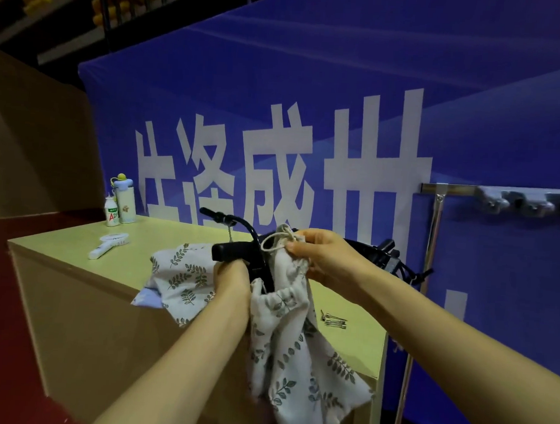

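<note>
Left grip: left hand (233, 276) is curled round the black hanger (232, 253), back of the hand to the camera; fingertips hidden.
Right grip: right hand (317, 257) pinches the gathered top of the cloth (285, 341) between thumb and fingers, just beside the cord (275, 240).
Hanger: held over the middle of the bench (75, 246), its hook rising behind the hands.
Cloth: leaf print, bunched against the hanger between the two hands; the long part hangs past the bench's front edge.
Cord: looped loose at the cloth's top, touching the right thumb.
Second fold: same print, lying on the bench left of the left hand and spilling over the front edge; whether it is one piece with the held cloth cannot be told.
Pins (333, 320): near the right edge.
Fan (108, 245): white, flat, toward the far left corner.
Bottle (111, 211) and flask (125, 200): upright, touching, at the far left corner.
Spare hangers (383, 253): black heap behind the right hand.
Rack (433, 239): metal, just off the bench's right edge.
Banner (311, 83): blue, behind the far edge.
</note>
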Demonstrator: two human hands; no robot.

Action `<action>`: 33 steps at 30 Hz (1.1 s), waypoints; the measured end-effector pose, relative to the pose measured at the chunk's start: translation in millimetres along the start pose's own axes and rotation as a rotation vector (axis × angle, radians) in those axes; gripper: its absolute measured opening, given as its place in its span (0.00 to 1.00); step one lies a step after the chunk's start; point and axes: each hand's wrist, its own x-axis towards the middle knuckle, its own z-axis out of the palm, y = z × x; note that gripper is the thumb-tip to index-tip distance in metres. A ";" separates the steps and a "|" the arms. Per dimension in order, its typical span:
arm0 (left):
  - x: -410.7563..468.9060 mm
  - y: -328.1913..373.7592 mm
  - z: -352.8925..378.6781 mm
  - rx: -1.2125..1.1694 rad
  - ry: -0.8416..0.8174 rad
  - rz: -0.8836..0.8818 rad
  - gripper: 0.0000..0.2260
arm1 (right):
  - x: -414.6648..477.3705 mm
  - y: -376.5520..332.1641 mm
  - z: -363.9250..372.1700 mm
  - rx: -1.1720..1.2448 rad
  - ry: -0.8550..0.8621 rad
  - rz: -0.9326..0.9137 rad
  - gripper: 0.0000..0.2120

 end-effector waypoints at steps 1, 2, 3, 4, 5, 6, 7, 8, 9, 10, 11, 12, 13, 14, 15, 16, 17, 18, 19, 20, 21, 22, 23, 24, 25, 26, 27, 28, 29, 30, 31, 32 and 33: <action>-1.8 -1.5 0.5 -0.038 -0.042 -0.019 0.13 | -1.3 0.0 -1.5 -0.003 0.022 0.005 0.04; -1.3 -4.2 3.8 -0.032 -0.062 -0.037 0.08 | -2.2 0.7 -2.8 -0.009 0.050 0.008 0.03; -5.1 -3.9 7.7 -0.038 -0.072 -0.062 0.10 | -3.4 1.4 -3.9 -0.027 0.074 0.009 0.03; -6.7 -4.0 11.1 -0.034 -0.079 -0.079 0.13 | -4.3 2.3 -5.1 -0.056 0.096 0.010 0.06; -7.4 -4.7 14.9 -0.032 -0.079 -0.092 0.14 | -5.5 2.8 -6.4 -0.089 0.113 0.013 0.09; -4.4 -7.0 19.2 -0.015 -0.065 -0.104 0.14 | -7.3 2.6 -7.2 -0.120 0.130 0.017 0.12; -5.5 -8.3 24.2 -0.007 -0.046 -0.119 0.13 | -10.2 2.2 -9.6 -0.145 0.152 0.020 0.13; -6.6 -10.3 27.4 -0.024 -0.041 -0.121 0.14 | -12.1 2.0 -10.9 -0.153 0.173 0.021 0.13; -12.7 -10.0 32.0 -0.037 -0.038 -0.116 0.16 | -15.4 1.4 -14.0 -0.151 0.197 0.021 0.13; -14.7 -11.8 36.4 -0.040 -0.033 -0.112 0.17 | -18.5 0.7 -16.8 -0.152 0.216 0.018 0.11; -19.3 -13.9 40.3 -0.037 -0.059 -0.115 0.17 | -22.6 -0.3 -20.1 -0.169 0.236 0.013 0.09; -22.1 -13.8 44.3 -0.024 -0.074 -0.112 0.17 | -25.5 -1.2 -22.7 -0.203 0.257 0.008 0.07; -26.1 -14.3 48.0 -0.019 -0.085 -0.102 0.17 | -29.3 -2.4 -27.0 -0.238 0.286 0.005 0.07; -31.8 -14.0 53.2 -0.016 -0.102 -0.099 0.17 | -33.3 -3.6 -32.1 -0.275 0.319 -0.001 0.07; -35.6 -15.5 58.7 -0.005 -0.122 -0.110 0.16 | -37.1 -5.4 -37.3 -0.312 0.350 -0.007 0.07; -41.9 -16.4 63.4 -0.006 -0.163 -0.120 0.16 | -42.0 -7.9 -42.7 -0.344 0.380 -0.015 0.08; -50.6 -18.0 68.7 -0.024 -0.195 -0.118 0.15 | -48.2 -10.6 -49.2 -0.367 0.413 -0.024 0.11; -61.6 -19.1 74.0 -0.027 -0.209 -0.118 0.14 | -55.3 -13.2 -56.4 -0.379 0.440 -0.036 0.14; -67.7 -19.6 78.2 -0.028 -0.211 -0.112 0.14 | -60.5 -16.9 -60.3 -0.383 0.456 -0.044 0.18; -79.6 -22.5 85.7 -0.038 -0.234 -0.120 0.13 | -72.8 -20.7 -68.5 -0.383 0.483 -0.043 0.20; -87.2 -24.1 92.1 -0.050 -0.252 -0.119 0.13 | -81.8 -25.1 -74.3 -0.373 0.497 -0.030 0.22; -93.0 -25.6 98.2 -0.060 -0.270 -0.125 0.14 | -90.0 -29.4 -80.4 -0.352 0.516 -0.002 0.23; -100.5 -30.8 105.4 -0.086 -0.299 -0.148 0.14 | -100.8 -34.5 -90.5 -0.336 0.553 0.018 0.24; -107.3 -35.3 112.0 -0.094 -0.310 -0.165 0.15 | -108.9 -39.6 -100.4 -0.318 0.586 0.019 0.23; -113.2 -40.9 118.0 -0.078 -0.320 -0.159 0.14 | -115.1 -45.0 -110.3 -0.294 0.616 0.012 0.20; -119.5 -46.7 123.9 -0.065 -0.331 -0.141 0.14 | -121.4 -50.9 -120.0 -0.265 0.645 0.005 0.17; -124.0 -52.6 130.2 -0.057 -0.343 -0.136 0.14 | -126.1 -55.9 -129.0 -0.228 0.671 0.005 0.16; -130.7 -57.5 135.6 -0.056 -0.362 -0.143 0.14 | -130.8 -59.6 -138.4 -0.193 0.690 0.017 0.16; -137.1 -63.4 142.9 -0.042 -0.382 -0.153 0.15 | -137.3 -61.2 -150.7 -0.163 0.710 0.036 0.19; -137.8 -68.3 144.4 -0.028 -0.393 -0.152 0.15 | -139.1 -61.6 -159.0 -0.149 0.718 0.071 0.22; -138.8 -75.1 153.3 -0.015 -0.417 -0.169 0.15 | -143.9 -62.7 -169.4 -0.145 0.733 0.111 0.22; -135.8 -81.8 156.7 -0.014 -0.450 -0.186 0.14 | -147.3 -63.5 -176.8 -0.140 0.739 0.147 0.21; -132.3 -86.2 161.8 -0.012 -0.486 -0.200 0.12 | -150.3 -64.8 -184.1 -0.118 0.743 0.168 0.18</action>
